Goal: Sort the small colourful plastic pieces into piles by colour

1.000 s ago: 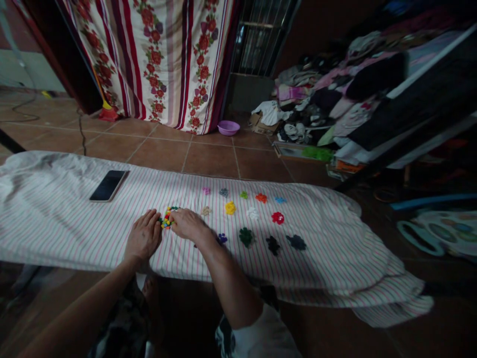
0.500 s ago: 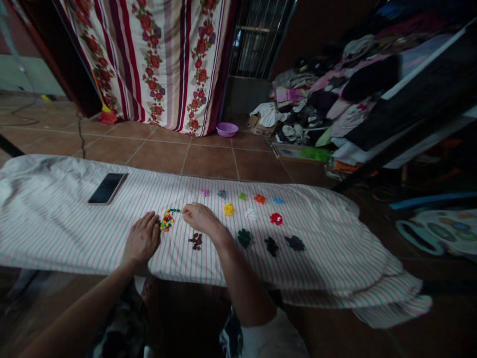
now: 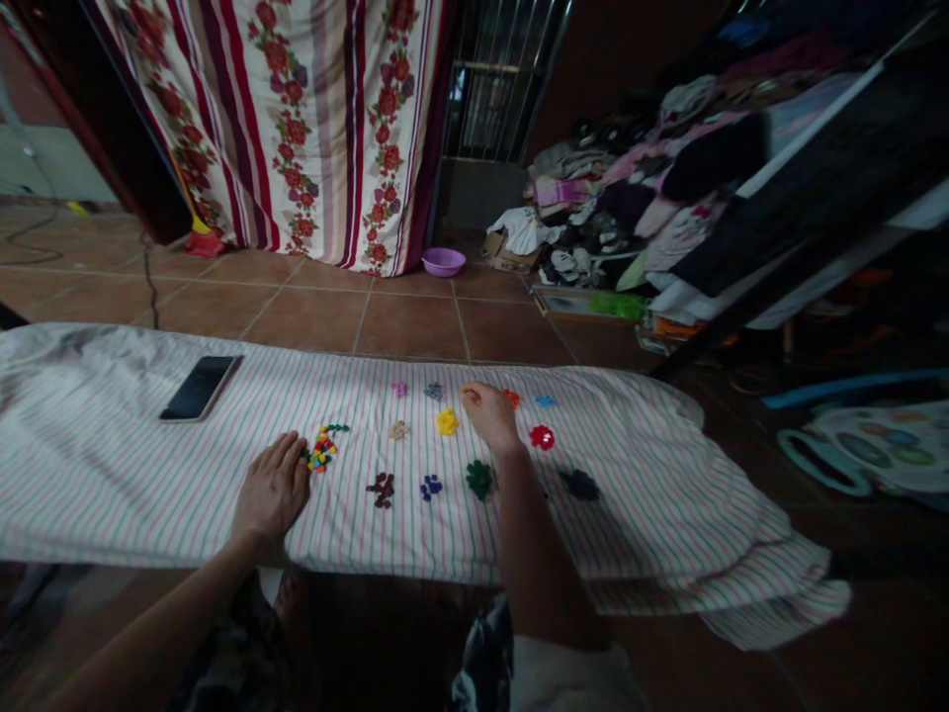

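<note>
My left hand lies flat on the striped cloth, fingers stretched out, with its fingertips beside a mixed pile of small colored pieces. A short row of dark green pieces leads off that pile. Farther right, my right hand is closed in a pinch where the light green pieces lay; whatever it holds is too small to make out. Around it are yellow pieces, grey pieces, orange pieces and red pieces. The white pile is hidden behind my hand and forearm.
Nearer me lie brown pieces, blue pieces, a dark green pile and a dark grey pile. A phone rests at the left. Beyond the striped cloth, a purple basin stands on the tiled floor.
My right hand has moved right, from beside the mixed pile to the light green pieces, uncovering the beige and blue piles. My left hand stays by the mixed pile. The view has shifted slightly.
</note>
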{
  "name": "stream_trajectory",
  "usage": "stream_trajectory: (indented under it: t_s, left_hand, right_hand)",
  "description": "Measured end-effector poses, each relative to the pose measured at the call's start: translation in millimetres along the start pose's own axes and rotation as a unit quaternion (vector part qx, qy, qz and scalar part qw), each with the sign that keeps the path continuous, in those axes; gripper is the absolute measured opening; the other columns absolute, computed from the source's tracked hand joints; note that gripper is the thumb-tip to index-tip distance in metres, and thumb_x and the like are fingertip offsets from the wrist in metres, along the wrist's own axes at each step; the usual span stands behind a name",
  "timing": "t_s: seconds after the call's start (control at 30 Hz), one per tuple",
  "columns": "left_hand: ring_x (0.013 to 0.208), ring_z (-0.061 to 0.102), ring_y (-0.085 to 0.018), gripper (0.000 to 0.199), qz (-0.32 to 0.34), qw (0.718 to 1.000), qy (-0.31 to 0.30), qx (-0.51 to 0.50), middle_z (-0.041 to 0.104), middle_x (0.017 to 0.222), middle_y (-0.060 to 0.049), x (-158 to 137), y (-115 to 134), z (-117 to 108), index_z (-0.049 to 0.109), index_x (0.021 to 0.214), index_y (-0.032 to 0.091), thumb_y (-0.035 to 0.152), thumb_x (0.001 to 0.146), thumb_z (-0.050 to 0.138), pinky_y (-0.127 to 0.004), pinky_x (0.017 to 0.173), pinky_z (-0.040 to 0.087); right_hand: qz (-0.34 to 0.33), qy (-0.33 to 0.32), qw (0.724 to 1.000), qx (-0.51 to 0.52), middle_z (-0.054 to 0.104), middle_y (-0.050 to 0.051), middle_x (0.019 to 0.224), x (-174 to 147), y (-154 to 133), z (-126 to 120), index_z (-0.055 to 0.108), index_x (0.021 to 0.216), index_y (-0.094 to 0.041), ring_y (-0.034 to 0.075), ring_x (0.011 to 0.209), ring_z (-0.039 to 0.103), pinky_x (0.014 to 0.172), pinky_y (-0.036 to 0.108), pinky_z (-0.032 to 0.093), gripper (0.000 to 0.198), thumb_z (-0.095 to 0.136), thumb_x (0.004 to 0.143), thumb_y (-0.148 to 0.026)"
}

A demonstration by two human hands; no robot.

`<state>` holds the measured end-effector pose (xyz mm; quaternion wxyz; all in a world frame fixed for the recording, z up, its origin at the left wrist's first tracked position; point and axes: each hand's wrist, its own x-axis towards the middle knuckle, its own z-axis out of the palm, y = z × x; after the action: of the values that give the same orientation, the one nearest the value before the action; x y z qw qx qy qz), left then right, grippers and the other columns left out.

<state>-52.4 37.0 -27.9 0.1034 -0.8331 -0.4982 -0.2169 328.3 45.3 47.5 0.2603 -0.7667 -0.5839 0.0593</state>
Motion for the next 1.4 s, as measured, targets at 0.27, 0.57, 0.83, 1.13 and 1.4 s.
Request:
stream_trajectory:
  t_s: [0.27,0.57,0.83,1.13,1.4]
  left_hand:
    - [0.126,0.055,-0.029,0.043,0.005,1.000,0.024,0.008,0.064,0.129,-0.017,-0.3,1.2,1.7,0.061,0.120,0.011,0.033,0.097,0.031,-0.045,0.102,0.046]
    - [0.128,0.054,-0.029,0.042,0.006,1.000,0.020,0.017,0.063,0.129,-0.016,-1.6,-1.1,4.2,0.059,0.122,0.013,0.033,0.096,0.032,-0.045,0.103,0.046]
    - [0.129,0.054,-0.030,0.040,0.024,1.000,0.016,0.007,0.063,0.129,-0.017,-1.9,-3.1,3.6,0.057,0.122,0.014,0.031,0.095,0.033,-0.047,0.103,0.047]
    - [0.131,0.052,-0.030,0.042,0.001,1.000,-0.005,-0.007,0.062,0.131,-0.016,-1.7,-2.1,2.8,0.058,0.123,0.015,0.032,0.095,0.033,-0.048,0.105,0.046]
    - [0.132,0.051,-0.031,0.043,0.000,1.000,-0.008,-0.001,0.063,0.131,-0.017,-2.0,-2.4,3.8,0.058,0.122,0.012,0.032,0.095,0.032,-0.048,0.106,0.044]
  right_hand:
    - [0.077,0.033,0.996,0.008,0.076,0.006,0.097,4.9,42.2,-1.1,0.074,0.108,-0.020,0.017,0.090,0.068,0.083,0.023,0.049,0.035,0.049,0.084,-0.013]
    - [0.084,0.014,0.995,-0.049,0.073,0.009,0.115,6.1,47.0,10.4,0.071,0.119,-0.019,0.019,0.104,0.067,0.093,0.026,0.048,0.038,0.046,0.091,-0.013]
    - [0.076,0.008,0.996,-0.046,0.074,0.011,0.111,6.6,44.7,17.6,0.070,0.121,-0.018,0.021,0.105,0.067,0.094,0.030,0.049,0.040,0.044,0.092,-0.013]
    - [0.073,-0.004,0.997,-0.032,0.074,0.009,0.112,5.4,40.1,15.0,0.068,0.124,-0.018,0.021,0.108,0.067,0.095,0.030,0.049,0.044,0.041,0.091,-0.011]
    - [0.089,0.007,0.996,0.001,0.074,0.007,0.112,5.4,43.1,19.2,0.068,0.124,-0.021,0.020,0.107,0.068,0.095,0.031,0.050,0.046,0.043,0.087,-0.010]
